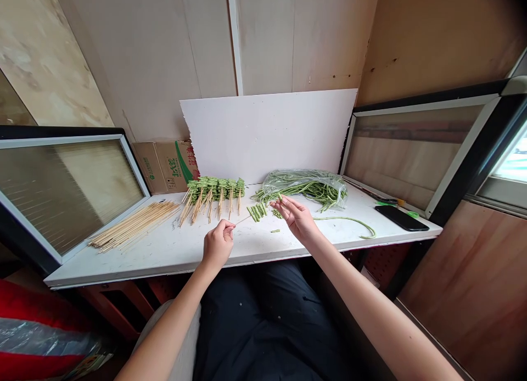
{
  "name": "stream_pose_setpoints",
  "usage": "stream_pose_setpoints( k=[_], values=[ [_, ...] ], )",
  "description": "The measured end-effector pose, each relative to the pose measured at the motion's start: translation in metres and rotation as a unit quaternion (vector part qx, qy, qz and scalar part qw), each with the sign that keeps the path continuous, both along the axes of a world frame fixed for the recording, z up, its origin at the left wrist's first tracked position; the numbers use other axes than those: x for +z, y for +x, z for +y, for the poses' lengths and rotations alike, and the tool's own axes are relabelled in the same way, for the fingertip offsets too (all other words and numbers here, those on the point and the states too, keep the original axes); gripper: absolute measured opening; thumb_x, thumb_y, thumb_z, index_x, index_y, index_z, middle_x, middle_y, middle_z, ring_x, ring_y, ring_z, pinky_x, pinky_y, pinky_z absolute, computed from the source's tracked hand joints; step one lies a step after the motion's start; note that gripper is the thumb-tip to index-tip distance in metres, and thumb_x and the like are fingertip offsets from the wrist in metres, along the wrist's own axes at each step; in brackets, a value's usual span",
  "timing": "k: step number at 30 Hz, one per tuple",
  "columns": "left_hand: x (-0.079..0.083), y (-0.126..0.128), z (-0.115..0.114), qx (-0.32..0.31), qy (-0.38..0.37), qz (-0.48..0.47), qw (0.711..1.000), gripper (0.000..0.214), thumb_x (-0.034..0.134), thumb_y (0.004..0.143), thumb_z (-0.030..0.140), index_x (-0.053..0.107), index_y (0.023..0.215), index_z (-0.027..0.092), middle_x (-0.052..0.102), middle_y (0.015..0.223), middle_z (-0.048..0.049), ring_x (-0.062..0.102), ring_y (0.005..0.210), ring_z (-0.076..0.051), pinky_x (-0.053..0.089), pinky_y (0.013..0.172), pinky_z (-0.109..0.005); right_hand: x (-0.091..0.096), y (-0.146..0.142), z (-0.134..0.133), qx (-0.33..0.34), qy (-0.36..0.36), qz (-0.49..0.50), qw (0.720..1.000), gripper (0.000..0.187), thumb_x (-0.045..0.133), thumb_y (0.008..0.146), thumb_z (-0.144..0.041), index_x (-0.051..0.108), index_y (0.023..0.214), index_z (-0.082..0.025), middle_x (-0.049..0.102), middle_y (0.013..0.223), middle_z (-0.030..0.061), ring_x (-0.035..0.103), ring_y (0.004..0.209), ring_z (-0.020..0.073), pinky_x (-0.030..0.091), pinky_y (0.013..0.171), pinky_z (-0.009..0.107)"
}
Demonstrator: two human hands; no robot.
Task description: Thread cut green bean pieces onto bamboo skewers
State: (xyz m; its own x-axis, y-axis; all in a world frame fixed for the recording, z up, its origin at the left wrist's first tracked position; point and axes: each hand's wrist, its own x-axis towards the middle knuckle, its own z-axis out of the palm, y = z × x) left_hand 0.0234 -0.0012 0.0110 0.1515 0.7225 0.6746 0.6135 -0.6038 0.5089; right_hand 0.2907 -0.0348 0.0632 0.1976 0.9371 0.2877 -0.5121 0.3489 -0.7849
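My left hand [218, 242] pinches the lower end of a thin bamboo skewer [244, 219]. Several short green bean pieces [257, 212] are threaded side by side on its far part. To the right, my right hand [295, 217] is closed on a short bean piece [280, 196] between thumb and fingertips, apart from the skewer. A few cut pieces [276, 213] lie on the white table under that hand, and one loose piece [275, 230] rests nearer the front edge. One long bean [349, 219] curves over the table right of my right wrist.
Finished bean skewers [216, 190] are stacked at the back left. Bare bamboo skewers [135, 224] lie in a pile at far left. Long beans in a clear plastic bag [307, 184] sit behind my right hand. A black phone [401, 218] lies at right; a cardboard box [164, 164] stands behind.
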Motion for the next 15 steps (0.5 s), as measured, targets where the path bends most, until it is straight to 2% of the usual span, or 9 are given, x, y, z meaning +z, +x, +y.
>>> stream_pose_setpoints(
  k=[4, 15],
  values=[
    [-0.0007, 0.0008, 0.0002, -0.001, -0.004, -0.001, 1.000, 0.022, 0.046, 0.102, 0.022, 0.065, 0.092, 0.023, 0.070, 0.070, -0.0006, 0.068, 0.066, -0.019, 0.045, 0.065, -0.026, -0.0015, 0.0007, 0.0008, 0.008, 0.008, -0.005, 1.000, 0.032, 0.097, 0.072, -0.040, 0.083, 0.097, -0.025, 0.082, 0.098, 0.0041, 0.075, 0.115, 0.0273, 0.053, 0.118, 0.039],
    [-0.0040, 0.0017, 0.0015, 0.000, -0.009, 0.006, 1.000, 0.022, 0.047, 0.102, 0.023, 0.066, 0.091, 0.023, 0.072, 0.071, -0.0014, 0.069, 0.066, -0.019, 0.046, 0.065, -0.026, -0.0012, -0.0002, -0.0015, -0.009, 0.014, -0.003, 1.000, 0.032, 0.098, 0.069, -0.039, 0.084, 0.094, -0.023, 0.082, 0.095, 0.0046, 0.077, 0.108, 0.0270, 0.051, 0.119, 0.043]
  ],
)
